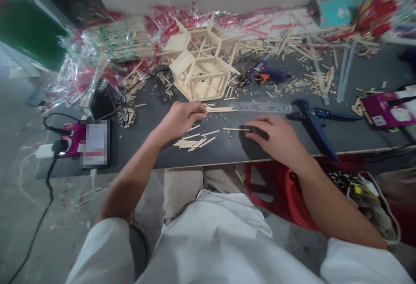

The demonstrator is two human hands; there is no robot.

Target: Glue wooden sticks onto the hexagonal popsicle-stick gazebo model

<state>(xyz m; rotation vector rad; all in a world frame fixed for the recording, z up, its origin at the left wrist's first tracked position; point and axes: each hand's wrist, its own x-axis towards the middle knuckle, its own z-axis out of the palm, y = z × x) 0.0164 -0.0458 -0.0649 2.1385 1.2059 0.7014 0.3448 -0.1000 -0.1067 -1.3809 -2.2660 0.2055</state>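
Observation:
On the dark tabletop, my left hand (pixel 188 115) is closed in a pinch on a few thin wooden sticks (pixel 221 109) that point to the right. My right hand (pixel 276 134) has its thumb and fingers drawn together at the end of a single thin stick (pixel 234 129). A dark shape shows between those fingers; whether it is an object or shadow I cannot make out. Short cut sticks (pixel 188 143) lie in a loose pile below my left hand. Just beyond my hands are a clear ruler (pixel 264 107) and a blue-handled cutter (pixel 313 124).
A hexagonal wooden stick model (pixel 203 69) stands at the back centre. Beside it lies a blue glue gun (pixel 268 72). Stick scraps and plastic wrapping (pixel 107 46) cover the rear. Purple power strips (pixel 388 108) sit on both sides, with a phone (pixel 95 143) at left.

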